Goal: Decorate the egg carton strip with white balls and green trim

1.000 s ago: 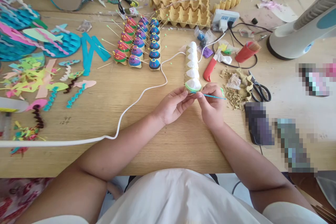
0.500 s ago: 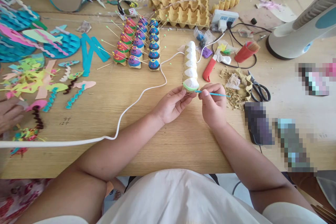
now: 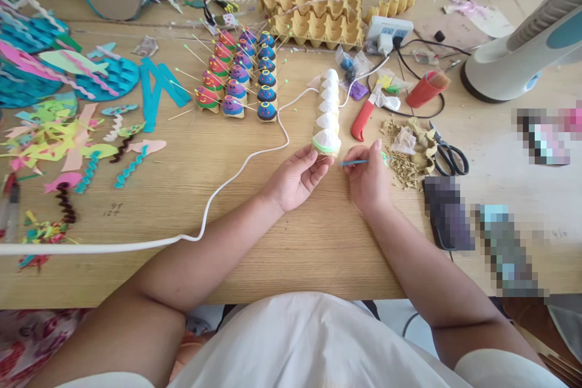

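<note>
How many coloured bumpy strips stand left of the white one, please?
3: the red strip, leftmost; the purple strip, in the middle; the blue strip, nearest the white strip. None looks hidden.

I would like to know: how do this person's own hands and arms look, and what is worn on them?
Left hand and right hand are ungloved; no ring or watch shows. The short, white sleeves end above the elbows, matching the white shirt.

We see soft, bright light on the pale brown wooden table (image 3: 254, 267), shinier at its right. Big squares blur a flat, dark oblong thing (image 3: 448, 215). The tall white plastic machine (image 3: 495, 70) looks stretched near the edge.
</note>
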{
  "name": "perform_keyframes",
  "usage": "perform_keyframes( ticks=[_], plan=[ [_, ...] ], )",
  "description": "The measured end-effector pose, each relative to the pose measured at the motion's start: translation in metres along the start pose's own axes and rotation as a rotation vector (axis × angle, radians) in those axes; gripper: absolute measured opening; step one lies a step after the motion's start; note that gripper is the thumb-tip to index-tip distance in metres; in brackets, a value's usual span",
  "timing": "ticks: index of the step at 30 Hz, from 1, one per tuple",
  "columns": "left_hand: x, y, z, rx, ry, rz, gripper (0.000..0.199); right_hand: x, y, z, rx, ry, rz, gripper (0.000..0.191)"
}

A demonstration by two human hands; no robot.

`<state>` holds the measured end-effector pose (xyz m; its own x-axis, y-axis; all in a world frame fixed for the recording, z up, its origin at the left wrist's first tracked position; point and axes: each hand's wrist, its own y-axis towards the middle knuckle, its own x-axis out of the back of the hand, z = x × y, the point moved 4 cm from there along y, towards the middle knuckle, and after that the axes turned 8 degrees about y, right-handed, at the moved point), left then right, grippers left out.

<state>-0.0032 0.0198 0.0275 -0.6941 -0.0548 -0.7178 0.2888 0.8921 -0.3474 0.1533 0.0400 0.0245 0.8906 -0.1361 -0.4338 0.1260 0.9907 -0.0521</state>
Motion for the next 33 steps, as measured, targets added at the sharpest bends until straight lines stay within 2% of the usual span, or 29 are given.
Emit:
perform_keyframes(
  ticks=[3,7,10,13,18,26,33],
  plan=[
    [-0.002,-0.001,-0.001,0.001,-0.007,0.023,0.027,-0.004,-0.002,0.006,0.032,0.028,0.013,0.052],
    [-0.004,-0.003,-0.001,0.023,0.007,0.000,0.025,-0.012,-0.008,0.003,-0.184,0.199,0.061,0.035],
    [-0.003,-0.004,0.001,0.037,0.027,-0.009,0.016,-0.016,-0.012,-0.001,-0.316,0.222,0.108,0.036],
    [-0.002,-0.003,0.004,0.019,0.030,0.032,0.011,-0.017,-0.014,-0.005,-0.381,0.267,0.142,0.041],
    [0.000,-0.002,0.007,-0.003,0.025,0.082,0.006,-0.018,-0.013,-0.008,-0.408,0.363,0.152,0.051],
    [0.002,0.000,0.006,0.019,0.022,-0.045,0.013,-0.018,-0.017,-0.014,-0.443,0.385,0.117,0.049],
    [0.001,0.000,0.007,-0.017,0.057,-0.058,0.011,-0.018,-0.017,-0.015,-0.491,0.421,0.115,0.052]
  ],
)
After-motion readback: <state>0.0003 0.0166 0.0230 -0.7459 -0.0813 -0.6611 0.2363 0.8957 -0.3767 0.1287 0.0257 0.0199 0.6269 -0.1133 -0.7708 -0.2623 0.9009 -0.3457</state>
